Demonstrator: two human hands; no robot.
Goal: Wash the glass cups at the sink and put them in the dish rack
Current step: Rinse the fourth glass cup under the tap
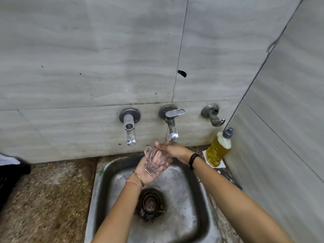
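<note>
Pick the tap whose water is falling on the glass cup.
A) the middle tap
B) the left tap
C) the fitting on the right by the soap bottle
A: the stream drops from the middle tap onto the glass cup, held in the left hand with the right hand resting on top.

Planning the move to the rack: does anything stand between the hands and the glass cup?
Nothing visible: the left hand holds the glass cup, the right hand rests on it, over the sink. No rack is clearly in view.
</note>
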